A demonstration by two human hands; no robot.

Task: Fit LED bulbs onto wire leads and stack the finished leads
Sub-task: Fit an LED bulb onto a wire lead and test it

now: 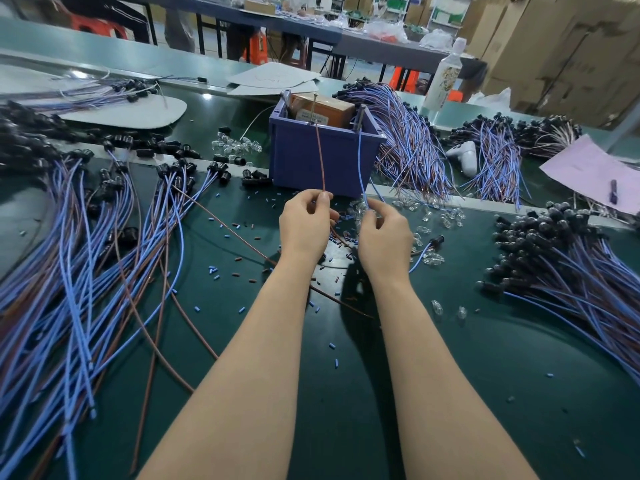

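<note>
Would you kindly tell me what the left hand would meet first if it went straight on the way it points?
Probably the near wall of the purple bin, just beyond the left hand pinching a brown wire; depth is unclear.

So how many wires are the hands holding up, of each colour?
brown wire, pinched by the left hand: 1
blue wire, pinched by the right hand: 1
Total: 2
</note>
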